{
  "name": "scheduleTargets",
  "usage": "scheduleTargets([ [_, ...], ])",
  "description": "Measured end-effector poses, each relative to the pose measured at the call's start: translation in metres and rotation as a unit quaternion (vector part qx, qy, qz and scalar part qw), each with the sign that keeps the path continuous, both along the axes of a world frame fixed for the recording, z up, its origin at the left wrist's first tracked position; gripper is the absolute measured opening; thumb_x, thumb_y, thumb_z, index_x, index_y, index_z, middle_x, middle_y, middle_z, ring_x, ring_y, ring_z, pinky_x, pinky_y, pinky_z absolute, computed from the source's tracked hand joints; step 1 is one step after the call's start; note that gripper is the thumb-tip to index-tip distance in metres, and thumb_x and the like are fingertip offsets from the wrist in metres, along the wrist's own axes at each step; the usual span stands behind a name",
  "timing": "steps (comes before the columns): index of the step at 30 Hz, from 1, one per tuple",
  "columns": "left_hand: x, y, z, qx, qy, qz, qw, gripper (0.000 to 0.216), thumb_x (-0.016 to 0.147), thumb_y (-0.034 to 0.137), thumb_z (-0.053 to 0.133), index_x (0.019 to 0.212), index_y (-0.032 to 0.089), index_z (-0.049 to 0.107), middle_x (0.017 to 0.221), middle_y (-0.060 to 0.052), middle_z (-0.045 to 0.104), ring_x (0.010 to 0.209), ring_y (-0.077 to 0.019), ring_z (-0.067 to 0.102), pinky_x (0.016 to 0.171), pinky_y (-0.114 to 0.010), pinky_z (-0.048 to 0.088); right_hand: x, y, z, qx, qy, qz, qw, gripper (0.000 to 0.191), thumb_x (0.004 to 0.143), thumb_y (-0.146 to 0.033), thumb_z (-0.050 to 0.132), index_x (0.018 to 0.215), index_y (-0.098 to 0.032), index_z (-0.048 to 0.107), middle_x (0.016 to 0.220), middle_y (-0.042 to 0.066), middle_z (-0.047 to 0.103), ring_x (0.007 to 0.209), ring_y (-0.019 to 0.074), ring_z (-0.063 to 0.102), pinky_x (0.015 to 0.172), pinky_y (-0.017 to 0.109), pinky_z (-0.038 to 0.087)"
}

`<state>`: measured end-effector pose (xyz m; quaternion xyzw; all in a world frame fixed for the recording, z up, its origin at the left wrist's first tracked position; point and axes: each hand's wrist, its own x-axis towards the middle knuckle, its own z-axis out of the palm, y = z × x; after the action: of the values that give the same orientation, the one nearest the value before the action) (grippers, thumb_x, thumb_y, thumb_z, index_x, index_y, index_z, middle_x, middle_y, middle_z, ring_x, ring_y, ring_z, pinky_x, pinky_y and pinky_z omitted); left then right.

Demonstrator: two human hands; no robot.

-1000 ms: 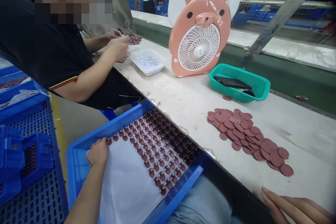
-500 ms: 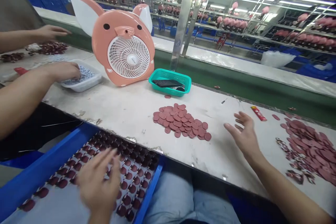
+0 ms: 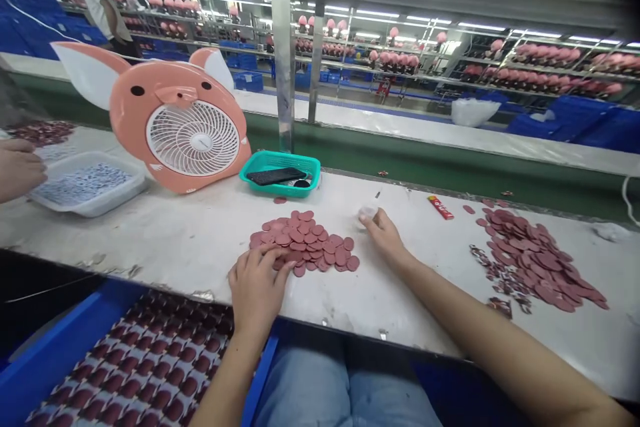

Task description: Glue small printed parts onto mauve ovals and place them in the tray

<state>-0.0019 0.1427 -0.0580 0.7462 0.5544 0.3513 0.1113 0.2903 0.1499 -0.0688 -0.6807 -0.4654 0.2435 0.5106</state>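
A pile of flat dark-red discs [image 3: 305,243] lies on the white worktable [image 3: 195,240]. My left hand [image 3: 257,287] rests at the pile's near-left edge, fingers stretched onto the closest discs. My right hand [image 3: 383,233] is just right of the pile, fingers curled round a small whitish thing [image 3: 367,213] on the table. A blue tray [image 3: 55,353] on my lap holds rows of dark-red pieces [image 3: 150,360] on white paper.
A pink pig-shaped fan [image 3: 175,123] and a teal basket [image 3: 280,163] with a black remote stand behind the pile. A second heap of discs [image 3: 535,260] lies at right, a red tube [image 3: 440,207] near it. A co-worker's hand [image 3: 20,167] is at a white tray [image 3: 85,183].
My left hand left the blue tray and came up onto the disc pile. My right hand moved left and closed over the small whitish thing. The view swung right.
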Motion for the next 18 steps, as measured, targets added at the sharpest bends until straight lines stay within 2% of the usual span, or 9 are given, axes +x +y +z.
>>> scheduleTargets([
  [2,0.000,-0.004,0.003,-0.025,-0.038,0.001,0.999,0.009,0.089,0.029,0.069,0.092,0.025,0.076,0.111,-0.009,0.075,0.113,-0.0370,0.058,0.102,-0.059,0.038,-0.010,-0.014,0.009,0.022,0.051,0.013,0.998,0.030,0.102,-0.039,0.060,0.122,-0.015,0.062,0.116,0.008,0.066,0.099,0.0213,0.067,0.084,0.041,0.059],
  [4,0.000,-0.011,0.007,-0.054,-0.089,-0.006,0.995,0.010,0.089,0.032,0.068,0.088,0.025,0.074,0.102,-0.008,0.077,0.107,-0.0347,0.063,0.102,-0.057,0.039,-0.026,-0.032,0.022,0.030,0.094,0.044,0.994,0.030,0.102,-0.042,0.059,0.116,-0.015,0.061,0.099,0.005,0.067,0.080,0.0169,0.067,0.069,0.033,0.059],
  [7,-0.001,-0.028,0.013,-0.112,-0.176,-0.047,0.977,0.019,0.092,0.041,0.063,0.091,0.024,0.072,0.091,-0.007,0.079,0.092,-0.0290,0.072,0.089,-0.045,0.053,-0.058,-0.062,0.041,0.020,0.135,0.115,0.984,0.034,0.089,-0.046,0.072,0.102,-0.017,0.059,0.074,-0.003,0.061,0.054,0.0126,0.057,0.045,0.024,0.049],
  [9,-0.001,-0.042,0.017,-0.145,-0.232,-0.077,0.959,0.021,0.093,0.041,0.063,0.092,0.022,0.071,0.089,-0.007,0.080,0.087,-0.0263,0.075,0.081,-0.038,0.057,-0.080,-0.080,0.050,0.020,0.149,0.161,0.975,0.035,0.081,-0.044,0.080,0.095,-0.018,0.060,0.075,-0.001,0.063,0.053,0.0130,0.057,0.040,0.023,0.046],
  [11,0.001,-0.056,0.022,-0.127,-0.293,-0.097,0.943,0.012,0.091,0.034,0.068,0.089,0.024,0.073,0.088,-0.006,0.080,0.087,-0.0247,0.074,0.080,-0.035,0.056,-0.099,-0.094,0.055,0.041,0.155,0.196,0.967,0.031,0.078,-0.039,0.082,0.092,-0.019,0.062,0.083,0.002,0.067,0.059,0.0144,0.061,0.045,0.025,0.050],
  [13,0.003,-0.069,0.025,-0.068,-0.340,-0.115,0.931,0.005,0.087,0.024,0.073,0.087,0.028,0.076,0.087,-0.003,0.079,0.088,-0.0230,0.072,0.083,-0.034,0.054,-0.113,-0.105,0.055,0.080,0.157,0.216,0.960,0.025,0.081,-0.032,0.080,0.092,-0.020,0.061,0.085,0.003,0.069,0.068,0.0165,0.066,0.058,0.028,0.057],
  [15,0.005,-0.081,0.026,-0.015,-0.351,-0.126,0.928,0.019,0.086,0.014,0.072,0.088,0.032,0.077,0.088,0.000,0.079,0.090,-0.0218,0.071,0.086,-0.034,0.054,-0.121,-0.114,0.053,0.130,0.153,0.219,0.955,0.021,0.085,-0.025,0.075,0.095,-0.023,0.057,0.085,0.002,0.070,0.075,0.0176,0.069,0.069,0.031,0.060],
  [18,0.007,-0.096,0.022,0.075,-0.298,-0.092,0.947,0.039,0.081,0.005,0.075,0.102,0.037,0.078,0.100,0.001,0.080,0.094,-0.0216,0.072,0.089,-0.035,0.055,-0.126,-0.125,0.048,0.191,0.131,0.209,0.950,0.025,0.086,-0.013,0.070,0.099,-0.027,0.054,0.088,0.000,0.071,0.076,0.0166,0.071,0.071,0.029,0.060],
])
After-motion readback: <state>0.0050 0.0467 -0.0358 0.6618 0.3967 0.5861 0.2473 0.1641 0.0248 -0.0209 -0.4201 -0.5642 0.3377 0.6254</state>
